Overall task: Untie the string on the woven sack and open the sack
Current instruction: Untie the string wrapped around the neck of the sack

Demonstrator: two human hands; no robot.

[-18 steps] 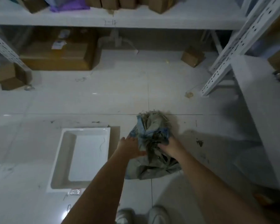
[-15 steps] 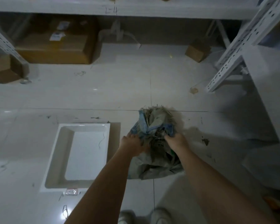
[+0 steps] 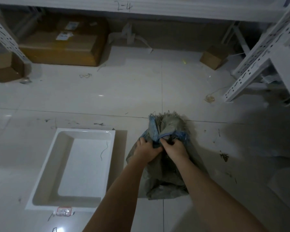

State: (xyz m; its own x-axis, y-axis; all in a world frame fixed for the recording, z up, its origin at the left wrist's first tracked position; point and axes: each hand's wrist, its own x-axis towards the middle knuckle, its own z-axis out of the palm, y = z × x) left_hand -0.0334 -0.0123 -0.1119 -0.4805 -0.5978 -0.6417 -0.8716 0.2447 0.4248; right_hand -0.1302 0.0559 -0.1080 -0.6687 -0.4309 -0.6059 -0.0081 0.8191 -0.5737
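Observation:
A grey woven sack with a blue, frayed top stands on the tiled floor in front of me. Its mouth is bunched together above my hands. My left hand grips the gathered neck from the left. My right hand pinches the neck from the right, its fingers curled into the folds. Both hands meet at the neck and touch each other. I cannot make out the string itself among the folds; the hands cover that spot.
A white shallow tray lies on the floor just left of the sack. Cardboard boxes sit under a white shelf at the back. A white rack leg slants at the right. Debris dots the floor.
Both hands have closed in on the sack's neck and now touch; the right hand has moved up onto the blue folds. My view has tilted down slightly.

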